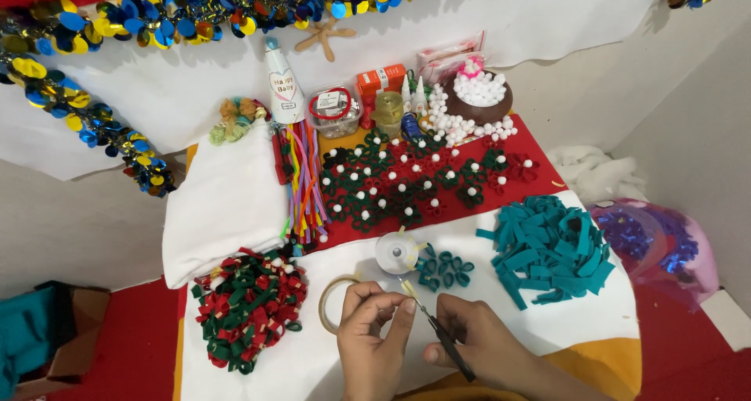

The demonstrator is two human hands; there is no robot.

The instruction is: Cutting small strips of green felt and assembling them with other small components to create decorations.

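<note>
A: Nearest, two bare hands close together over the white cloth (235, 205). Left hand (371, 334) pinching a small pale strip (407, 288) at its fingertips.

B: And the right hand (477, 342)?

A: Closed around thin dark scissors (438, 330), blades up at the strip.

B: Just beside the left hand?

A: A roll of clear tape (328, 301) lying flat. Left of that, a heap of red and green felt loops (250, 307).

B: A bit further?

A: A small white spool (397, 252), then teal felt loops (444, 268) and a big pile of teal felt strips (551, 248).

B: Further back?

A: Green and red felt flowers with white pom-pom middles (415, 178) on red cloth, bright pipe cleaners (305, 182), then a bowl of white pom-poms (479, 96) and a party hat (283, 84) by the wall
</note>
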